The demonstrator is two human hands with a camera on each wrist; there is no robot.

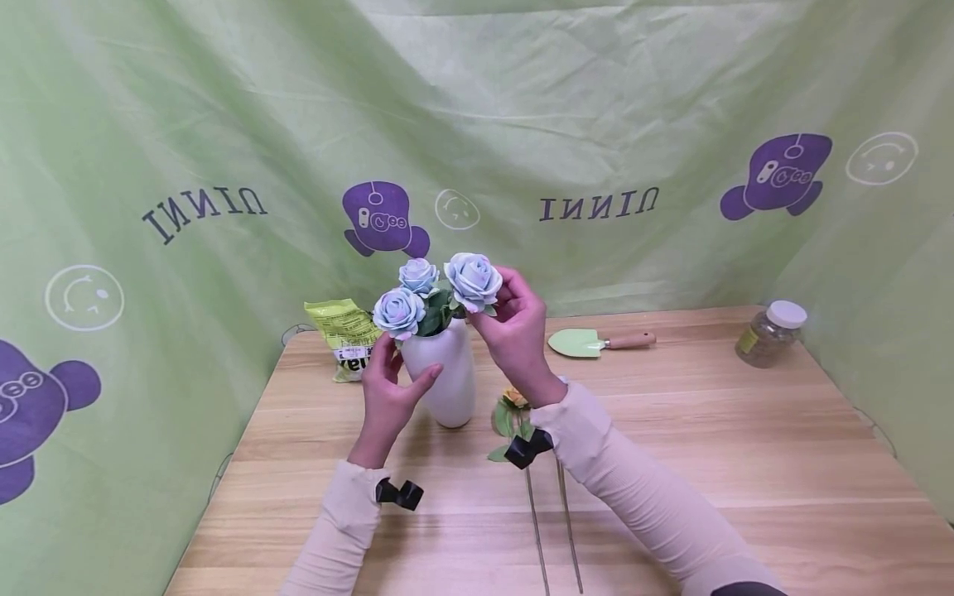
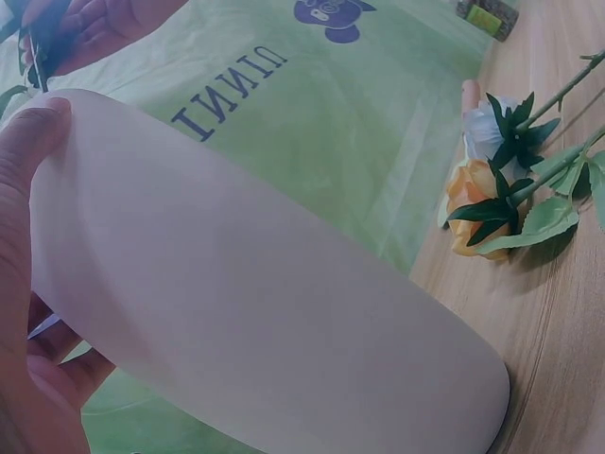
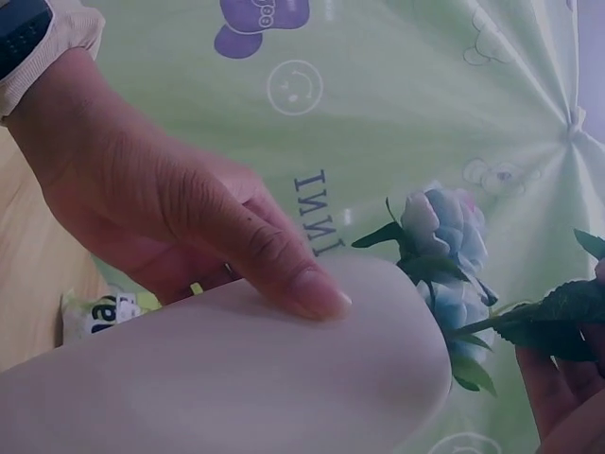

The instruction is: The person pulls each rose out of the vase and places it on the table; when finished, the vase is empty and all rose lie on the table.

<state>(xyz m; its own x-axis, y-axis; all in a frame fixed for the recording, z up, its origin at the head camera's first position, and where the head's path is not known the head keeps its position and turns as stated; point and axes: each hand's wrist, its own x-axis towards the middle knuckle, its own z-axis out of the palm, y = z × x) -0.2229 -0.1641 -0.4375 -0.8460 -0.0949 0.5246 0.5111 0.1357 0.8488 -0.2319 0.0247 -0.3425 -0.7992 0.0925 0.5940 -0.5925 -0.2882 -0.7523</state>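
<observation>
A tall white vase (image 1: 447,381) stands on the table, tilted slightly in the head view, with pale blue roses (image 1: 398,313) at its mouth. My left hand (image 1: 391,389) holds the vase near the rim, its thumb along the near side and fingers behind, as the left wrist view of the vase (image 2: 265,274) also shows. At the right of the mouth, my right hand (image 1: 517,327) pinches a larger blue rose (image 1: 473,281) just below its bloom. In the right wrist view, the stem and dark leaves (image 3: 558,317) beside the right fingers lead to the vase mouth.
An orange rose (image 2: 477,203) and a whitish rose (image 2: 487,128) lie on the table, partly under the right forearm. Behind the vase stands a green bag (image 1: 343,335). A trowel (image 1: 585,342) and a white-lidded jar (image 1: 771,335) are farther right. Green curtain encloses the back.
</observation>
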